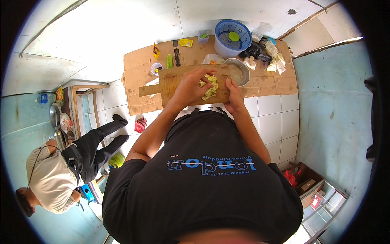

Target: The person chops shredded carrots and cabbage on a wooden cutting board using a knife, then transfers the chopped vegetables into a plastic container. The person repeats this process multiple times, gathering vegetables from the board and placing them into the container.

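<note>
A wooden cutting board, its handle to the left, is held above the front of a cardboard-covered table. My right hand grips its right end, thumb on top. On the board lies a small heap of pale green shredded vegetable, perhaps cabbage. My left hand is over the board, fingers spread and curved, with fingertips at the heap. A metal bowl with pale, wet-looking contents stands just beyond the board's right end, which covers part of its rim. A plastic bag with something orange is partly hidden behind the board.
On the cardboard stand a tub with a blue basket, small plastic cups, a cucumber, yellow packets and several bags. A red checkered cloth lies on the tiled floor. Another person is at the left.
</note>
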The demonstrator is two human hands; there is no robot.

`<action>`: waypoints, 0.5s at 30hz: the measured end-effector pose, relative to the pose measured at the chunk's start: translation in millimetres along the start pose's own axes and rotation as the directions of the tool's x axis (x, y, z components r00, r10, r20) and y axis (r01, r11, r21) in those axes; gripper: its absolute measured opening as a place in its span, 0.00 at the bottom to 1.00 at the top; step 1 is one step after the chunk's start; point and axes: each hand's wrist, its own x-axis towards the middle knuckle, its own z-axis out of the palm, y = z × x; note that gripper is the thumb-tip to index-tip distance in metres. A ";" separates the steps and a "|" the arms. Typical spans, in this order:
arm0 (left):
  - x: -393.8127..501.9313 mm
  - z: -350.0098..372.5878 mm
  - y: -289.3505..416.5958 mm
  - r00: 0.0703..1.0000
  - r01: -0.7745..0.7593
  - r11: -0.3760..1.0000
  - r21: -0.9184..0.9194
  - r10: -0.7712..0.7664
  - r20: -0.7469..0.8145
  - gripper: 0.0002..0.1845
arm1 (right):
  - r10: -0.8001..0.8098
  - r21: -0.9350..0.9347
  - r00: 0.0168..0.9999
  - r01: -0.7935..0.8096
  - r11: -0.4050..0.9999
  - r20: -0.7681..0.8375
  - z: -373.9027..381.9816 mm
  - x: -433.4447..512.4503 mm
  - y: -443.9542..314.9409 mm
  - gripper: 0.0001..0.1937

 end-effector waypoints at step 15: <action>-25.9 -34.9 2.7 0.992 -0.129 0.867 0.481 0.107 0.073 0.34 | 0.007 -0.008 1.000 -0.007 1.000 -0.004 -2.3 -1.6 -0.5 0.21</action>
